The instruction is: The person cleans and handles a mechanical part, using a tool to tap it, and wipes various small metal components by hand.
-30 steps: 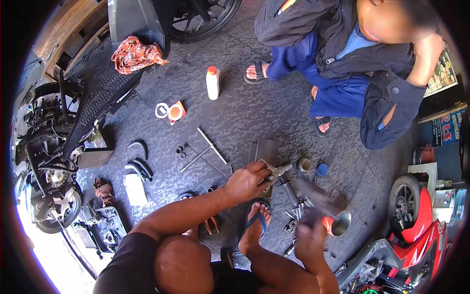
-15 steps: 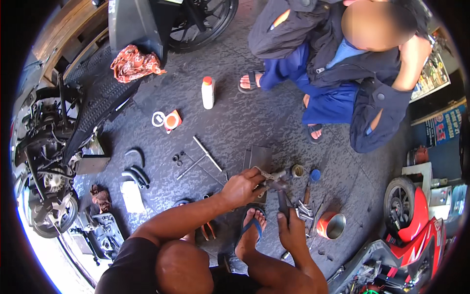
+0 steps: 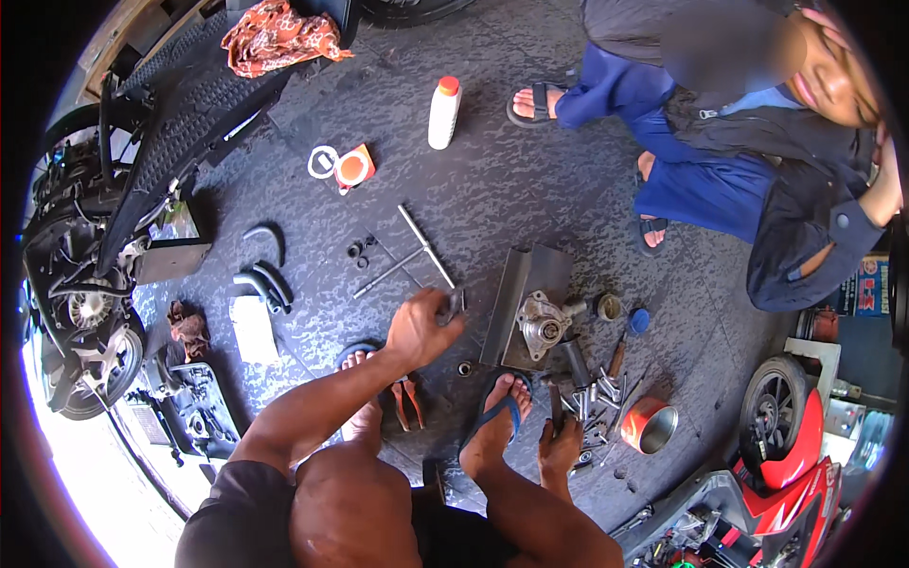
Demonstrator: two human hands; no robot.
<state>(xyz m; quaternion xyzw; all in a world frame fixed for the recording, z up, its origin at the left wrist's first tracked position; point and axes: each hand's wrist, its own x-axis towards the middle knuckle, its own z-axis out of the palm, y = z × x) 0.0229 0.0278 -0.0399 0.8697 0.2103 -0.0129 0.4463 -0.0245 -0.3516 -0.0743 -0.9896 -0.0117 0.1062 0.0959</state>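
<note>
My left hand (image 3: 423, 329) is closed, its fingertips pinching a small dark metal piece (image 3: 456, 303) above the floor, left of a metal channel block (image 3: 507, 298). A grey flanged metal housing (image 3: 544, 327) with a round centre and a side spout rests on that block. My right hand (image 3: 561, 445) is low beside my right foot, wrapped round the dark handle of a hammer (image 3: 557, 402); the head is hard to make out among the tools. Close by lie loose bolts and sockets (image 3: 602, 390) and a wooden-handled tool (image 3: 617, 358).
An open red tin (image 3: 651, 426), a blue cap (image 3: 638, 321) and a small jar (image 3: 608, 306) stand at right. Ahead are a T-handle wrench (image 3: 417, 248) and a white bottle (image 3: 444, 114). Pliers (image 3: 409, 404) lie between my feet. A person (image 3: 701, 194) sits at far right; motorcycle parts (image 3: 90, 308) line the left.
My left hand has left the housing and moved left with a small piece. My right hand has lowered the hammer away from the block. The view has shifted, and the other person leans right.
</note>
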